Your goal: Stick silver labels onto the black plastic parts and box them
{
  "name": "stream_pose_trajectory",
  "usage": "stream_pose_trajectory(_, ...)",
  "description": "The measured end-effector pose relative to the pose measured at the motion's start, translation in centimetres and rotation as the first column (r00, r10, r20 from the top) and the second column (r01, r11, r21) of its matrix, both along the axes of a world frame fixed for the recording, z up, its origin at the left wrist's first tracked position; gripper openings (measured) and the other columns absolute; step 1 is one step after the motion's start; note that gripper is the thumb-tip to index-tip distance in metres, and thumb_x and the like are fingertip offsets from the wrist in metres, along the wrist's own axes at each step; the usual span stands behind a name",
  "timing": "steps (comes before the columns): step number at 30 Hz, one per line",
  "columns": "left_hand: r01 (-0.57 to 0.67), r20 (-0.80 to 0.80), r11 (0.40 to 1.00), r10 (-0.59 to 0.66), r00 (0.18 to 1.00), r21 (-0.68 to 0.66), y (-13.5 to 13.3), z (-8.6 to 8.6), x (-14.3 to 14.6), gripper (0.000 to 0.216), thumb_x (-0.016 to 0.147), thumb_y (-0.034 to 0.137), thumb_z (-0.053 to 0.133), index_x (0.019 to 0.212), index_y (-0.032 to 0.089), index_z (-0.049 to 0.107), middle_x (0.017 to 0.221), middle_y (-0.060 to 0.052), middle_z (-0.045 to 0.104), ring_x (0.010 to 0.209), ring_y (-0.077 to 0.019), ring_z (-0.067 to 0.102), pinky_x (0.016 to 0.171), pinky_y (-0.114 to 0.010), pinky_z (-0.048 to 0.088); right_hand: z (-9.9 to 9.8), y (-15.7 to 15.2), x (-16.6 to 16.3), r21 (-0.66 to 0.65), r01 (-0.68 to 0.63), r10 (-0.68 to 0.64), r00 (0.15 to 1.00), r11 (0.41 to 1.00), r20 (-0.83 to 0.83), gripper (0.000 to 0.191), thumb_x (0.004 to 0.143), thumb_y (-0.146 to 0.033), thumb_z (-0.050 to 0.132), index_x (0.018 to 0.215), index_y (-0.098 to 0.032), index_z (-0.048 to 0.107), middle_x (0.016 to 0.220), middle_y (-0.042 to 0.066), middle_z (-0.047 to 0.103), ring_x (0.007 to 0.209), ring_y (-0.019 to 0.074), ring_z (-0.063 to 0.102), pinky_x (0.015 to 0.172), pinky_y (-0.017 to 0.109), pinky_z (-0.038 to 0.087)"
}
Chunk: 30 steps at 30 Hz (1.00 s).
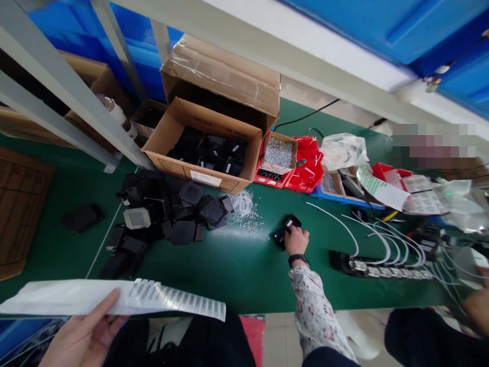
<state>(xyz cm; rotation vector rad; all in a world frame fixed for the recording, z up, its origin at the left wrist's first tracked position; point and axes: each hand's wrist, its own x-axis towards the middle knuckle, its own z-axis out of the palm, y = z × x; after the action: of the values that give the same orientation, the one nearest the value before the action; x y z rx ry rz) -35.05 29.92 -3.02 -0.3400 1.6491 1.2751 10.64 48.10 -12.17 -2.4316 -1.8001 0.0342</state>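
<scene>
Label sheet in the left hand, black part under the right.

The left hand (82, 334) grips a white label sheet (114, 298) at the green tabletop's (237, 270) near edge; the right hand (297, 239) closes over a small black part (286, 230) mid-table. A pile of black parts (164, 216) lies left, before an open cardboard box (206, 148); white cables (374, 239) run right.
</scene>
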Motion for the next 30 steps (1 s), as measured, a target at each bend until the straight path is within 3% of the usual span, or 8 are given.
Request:
stream_pose_trajectory(3, -0.002, -0.002, 0.999, 0.002, 1.0, 0.043, -0.1, 0.3, -0.4, 0.025, 0.062, 0.004, 0.064, 0.078, 0.024, 0.067, 0.083, 0.001, 0.07, 0.071, -0.0205, 0.066, 0.057, -0.025, 0.059, 2.4, -0.3, -0.4, 0.078, -0.029, 0.029, 1.0, 0.997, -0.004, 0.027, 0.076, -0.019, 0.043, 0.091, -0.011, 0.064, 0.088, 0.017, 0.061, 0.089, 0.0315, 0.045, 0.078, 0.044, 0.038)
stream_pose_trajectory(7, -0.077, 0.086, 0.997, 0.08, 0.993, -0.032, 0.5, 1.7, -0.6, 0.021, 0.065, 0.003, 0.062, 0.075, 0.021, 0.065, 0.081, -0.001, 0.069, 0.067, -0.0183, 0.065, 0.055, -0.024, 0.058, 9.0, 1.9, -4.9, 0.23, -0.173, 0.188, 0.981, 0.958, -0.044, 0.028, 0.076, -0.022, 0.043, 0.096, -0.014, 0.06, 0.094, 0.013, 0.061, 0.092, 0.0274, 0.046, 0.08, 0.039, 0.04)
stream_pose_trajectory(12, -0.107, 0.152, 0.994, 0.106, 0.983, 0.0, 0.1, 2.1, -0.7, 0.016, 0.068, 0.004, 0.061, 0.077, 0.018, 0.062, 0.084, -0.002, 0.067, 0.069, -0.0163, 0.064, 0.056, -0.022, 0.057, 16.7, 10.3, -17.6, 0.422, -0.568, 0.626, 0.78, 0.707, 0.002, 0.022, 0.075, -0.015, 0.044, 0.091, -0.016, 0.06, 0.088, 0.009, 0.06, 0.087, 0.0257, 0.046, 0.077, 0.039, 0.04)
stream_pose_trajectory(16, -0.123, 0.148, 0.992, 0.12, 0.982, 0.011, -1.9, 1.1, -1.5, 0.018, 0.068, 0.004, 0.062, 0.079, 0.017, 0.061, 0.085, -0.003, 0.066, 0.066, -0.0158, 0.063, 0.053, -0.022, 0.056, 16.9, 17.5, -26.2, 0.352, -0.612, 0.649, 0.761, 0.708, 0.018, 0.017, 0.076, -0.012, 0.049, 0.087, -0.013, 0.062, 0.086, 0.01, 0.06, 0.087, 0.026, 0.046, 0.08, 0.041, 0.04)
stream_pose_trajectory(19, -0.166, 0.128, 0.986, 0.167, 0.978, -0.014, -3.4, 0.5, -2.6, 0.019, 0.067, 0.004, 0.062, 0.08, 0.017, 0.06, 0.082, -0.002, 0.065, 0.062, -0.0146, 0.061, 0.05, -0.021, 0.054, 16.0, 19.8, -29.8, 0.335, -0.575, 0.625, 0.779, 0.746, -0.055, 0.022, 0.077, -0.011, 0.052, 0.097, -0.008, 0.061, 0.094, 0.014, 0.06, 0.093, 0.0267, 0.047, 0.086, 0.044, 0.038)
stream_pose_trajectory(22, -0.173, 0.095, 0.985, 0.171, 0.981, 0.008, -4.9, -0.5, -4.1, 0.024, 0.062, 0.009, 0.068, 0.083, 0.019, 0.061, 0.085, 0.0, 0.066, 0.069, -0.0159, 0.062, 0.055, -0.022, 0.054, 15.5, 17.1, -31.7, 0.46, -0.561, 0.672, 0.732, 0.688, -0.111, 0.033, 0.079, -0.016, 0.055, 0.111, -0.009, 0.055, 0.107, 0.015, 0.057, 0.102, 0.0271, 0.045, 0.092, 0.045, 0.035)
stream_pose_trajectory(26, 0.072, -0.071, 0.987, -0.063, 0.995, 0.142, -6.1, -3.1, -6.8, 0.049, 0.054, 0.026, 0.08, 0.1, 0.018, 0.063, 0.098, -0.003, 0.067, 0.088, -0.0205, 0.061, 0.072, -0.021, 0.052, 13.0, 6.0, -33.2, 0.435, -0.695, 0.819, 0.501, 0.573, -0.278, 0.02, 0.086, -0.023, 0.047, 0.101, -0.018, 0.058, 0.104, 0.009, 0.059, 0.101, 0.0242, 0.048, 0.092, 0.043, 0.038)
stream_pose_trajectory(30, 0.396, -0.323, 0.91, -0.341, 0.883, 0.121, -4.7, -5.9, -8.9, 0.054, 0.052, 0.034, 0.081, 0.101, 0.02, 0.065, 0.104, -0.005, 0.066, 0.103, -0.0274, 0.057, 0.093, -0.03, 0.044, 6.9, -4.7, -34.5, 0.128, -0.708, 0.706, 0.638, 0.695, -0.307, 0.071, 0.07, -0.042, 0.068, 0.13, -0.02, 0.039, 0.138, 0.017, 0.032, 0.123, 0.0421, 0.026, 0.091, 0.064, 0.029)
